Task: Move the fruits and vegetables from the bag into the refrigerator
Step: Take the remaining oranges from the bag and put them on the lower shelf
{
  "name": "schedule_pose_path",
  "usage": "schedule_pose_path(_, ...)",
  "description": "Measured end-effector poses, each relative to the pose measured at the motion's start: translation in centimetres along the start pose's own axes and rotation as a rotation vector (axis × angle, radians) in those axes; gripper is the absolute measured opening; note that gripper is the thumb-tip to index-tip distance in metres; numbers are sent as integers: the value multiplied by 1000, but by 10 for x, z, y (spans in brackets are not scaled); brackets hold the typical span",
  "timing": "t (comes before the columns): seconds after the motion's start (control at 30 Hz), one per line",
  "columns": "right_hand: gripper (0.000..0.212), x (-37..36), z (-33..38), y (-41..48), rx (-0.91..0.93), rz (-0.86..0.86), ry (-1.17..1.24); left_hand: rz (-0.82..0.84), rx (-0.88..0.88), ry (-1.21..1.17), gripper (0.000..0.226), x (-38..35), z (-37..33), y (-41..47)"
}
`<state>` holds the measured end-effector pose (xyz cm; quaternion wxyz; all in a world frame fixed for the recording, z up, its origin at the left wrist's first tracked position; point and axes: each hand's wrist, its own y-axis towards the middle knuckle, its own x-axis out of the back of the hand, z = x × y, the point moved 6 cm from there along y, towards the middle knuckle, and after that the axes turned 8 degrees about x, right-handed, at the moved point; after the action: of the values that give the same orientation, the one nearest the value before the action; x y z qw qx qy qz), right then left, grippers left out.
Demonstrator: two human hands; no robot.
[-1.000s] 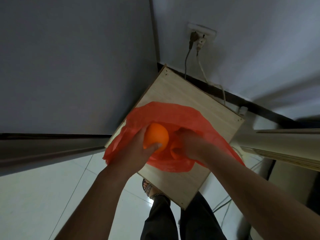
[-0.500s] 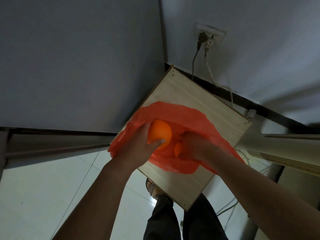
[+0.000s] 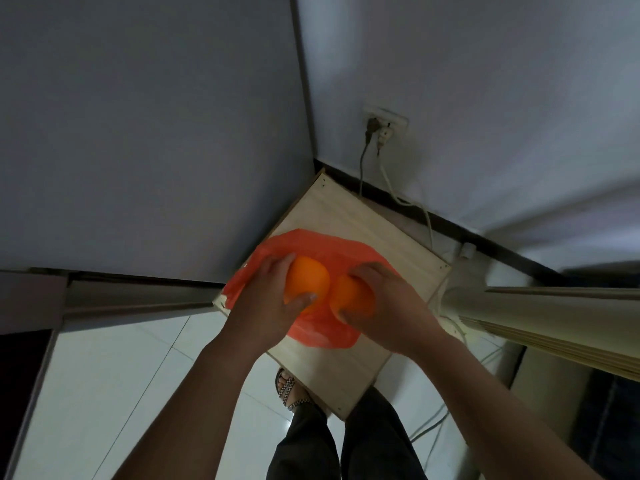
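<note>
Two oranges: left orange (image 3: 306, 284), right orange (image 3: 353, 296); firm, smooth, round.
Hold: left hand (image 3: 263, 306) and right hand (image 3: 388, 303), fingers wrapped around each, above bag (image 3: 322, 336).

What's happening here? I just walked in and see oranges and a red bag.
A person stands over a small wooden table in a room corner, unpacking a red bag that lies on it. The left hand grips one orange, and the right hand grips a second orange. Both fruits are held side by side just above the bag. No refrigerator interior is in view.
</note>
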<state>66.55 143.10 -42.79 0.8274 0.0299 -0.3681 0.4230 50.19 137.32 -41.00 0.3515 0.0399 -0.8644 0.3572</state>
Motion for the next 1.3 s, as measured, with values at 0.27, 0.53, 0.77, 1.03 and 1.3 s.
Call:
schedule_pose_path(0.27, 69, 80, 47, -57, -124, -165, 155, -25, 4, -109, 70, 39, -36, -67)
schedule_pose_path(0.53, 59, 118, 110, -123, -162, -430, 322, -58, -126, -300, 62, 87, -69, -134)
schedule_pose_path(0.77, 47, 93, 153, -204, -198, -692, 373, -9, -225, -314, 65, 86, -52, -188)
schedule_pose_path(1.03, 58, 22, 165, -313, -312, -740, 234, 119, -303, -112, 66, 20, -32, -253)
schedule_pose_path(1.3, 57, -22, 186, -396, -348, -771, 208, 170, -404, -43, 67, -19, -18, -324)
